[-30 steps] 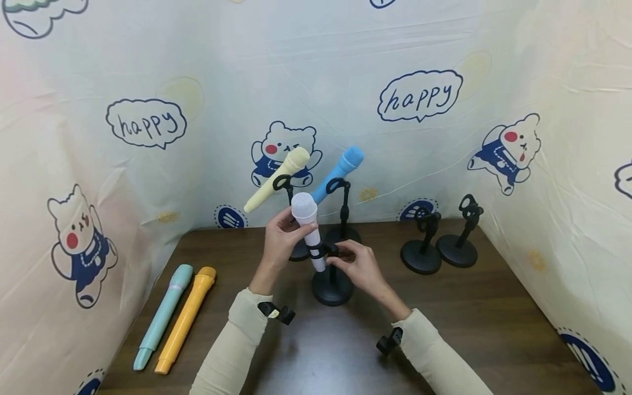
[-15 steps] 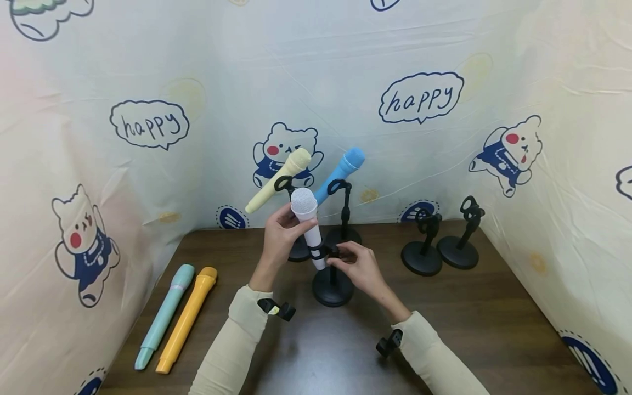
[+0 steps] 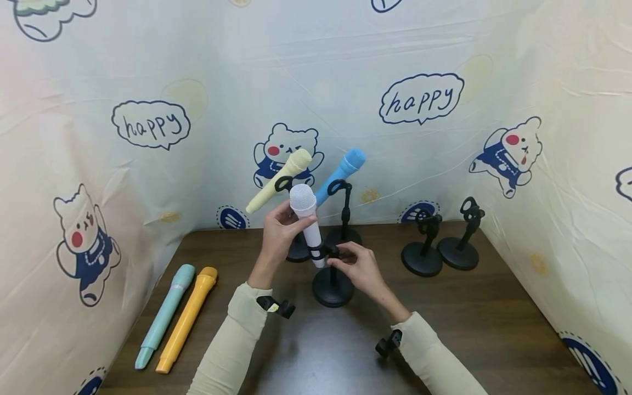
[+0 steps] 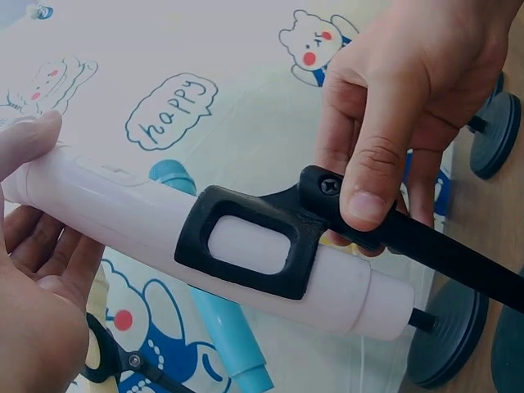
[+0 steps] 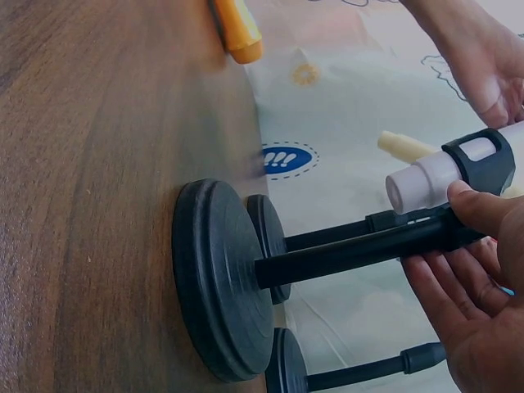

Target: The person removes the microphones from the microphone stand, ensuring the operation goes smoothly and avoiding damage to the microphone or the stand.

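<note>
A white microphone (image 3: pixel 312 233) leans in the clip (image 4: pixel 250 246) of a black stand (image 3: pixel 333 288), its lower end poking out below the clip. My left hand (image 3: pixel 283 233) grips the microphone just under its mesh head, thumb on the near side. With thumb and fingers my right hand (image 3: pixel 357 267) pinches the top of the stand, right at the joint beside the clip. In the right wrist view the round stand base (image 5: pixel 221 278) rests on the wooden table (image 5: pixel 98 205).
Behind stand a cream microphone (image 3: pixel 278 181) and a blue microphone (image 3: pixel 340 174), each tilted in a black stand. A teal microphone (image 3: pixel 164 315) and an orange microphone (image 3: pixel 187 321) lie at the left. Two shorter stands (image 3: pixel 422 255) (image 3: pixel 459 249) occupy the back right.
The white microphone has slid slightly upward through the clip, with my left hand moving along with it. My right hand keeps its place at the stand's joint.
</note>
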`<state>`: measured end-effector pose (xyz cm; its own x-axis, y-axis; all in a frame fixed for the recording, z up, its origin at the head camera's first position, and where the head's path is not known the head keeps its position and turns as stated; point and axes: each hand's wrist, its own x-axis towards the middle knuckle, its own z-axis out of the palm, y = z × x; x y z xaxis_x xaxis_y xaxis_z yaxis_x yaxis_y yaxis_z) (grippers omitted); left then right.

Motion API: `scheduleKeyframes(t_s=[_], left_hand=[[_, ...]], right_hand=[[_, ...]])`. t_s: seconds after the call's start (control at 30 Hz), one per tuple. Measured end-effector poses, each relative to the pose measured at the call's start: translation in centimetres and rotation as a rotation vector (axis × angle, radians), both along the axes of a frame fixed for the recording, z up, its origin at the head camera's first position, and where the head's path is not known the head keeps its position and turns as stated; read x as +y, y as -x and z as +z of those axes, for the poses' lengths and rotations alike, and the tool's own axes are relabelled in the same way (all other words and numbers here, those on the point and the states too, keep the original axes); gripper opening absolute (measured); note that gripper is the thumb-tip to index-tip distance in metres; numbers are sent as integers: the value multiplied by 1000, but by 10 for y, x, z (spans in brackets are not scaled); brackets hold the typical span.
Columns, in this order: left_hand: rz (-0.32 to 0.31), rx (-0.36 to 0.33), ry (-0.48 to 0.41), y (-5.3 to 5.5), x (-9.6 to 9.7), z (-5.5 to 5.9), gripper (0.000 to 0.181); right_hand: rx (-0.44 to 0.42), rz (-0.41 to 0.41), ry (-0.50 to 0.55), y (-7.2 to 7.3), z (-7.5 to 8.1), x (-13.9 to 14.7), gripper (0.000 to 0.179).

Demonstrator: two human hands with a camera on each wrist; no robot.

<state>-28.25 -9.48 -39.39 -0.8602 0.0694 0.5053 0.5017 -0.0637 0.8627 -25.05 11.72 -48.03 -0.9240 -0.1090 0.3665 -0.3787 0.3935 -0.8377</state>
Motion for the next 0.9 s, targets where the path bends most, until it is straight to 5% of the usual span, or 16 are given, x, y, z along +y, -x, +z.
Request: scheduleKeyframes(t_s=[0.9], left_hand=[[1, 13, -53, 1, 0, 18, 52]], right_hand=[[-25, -5, 5, 1, -2, 1, 33]])
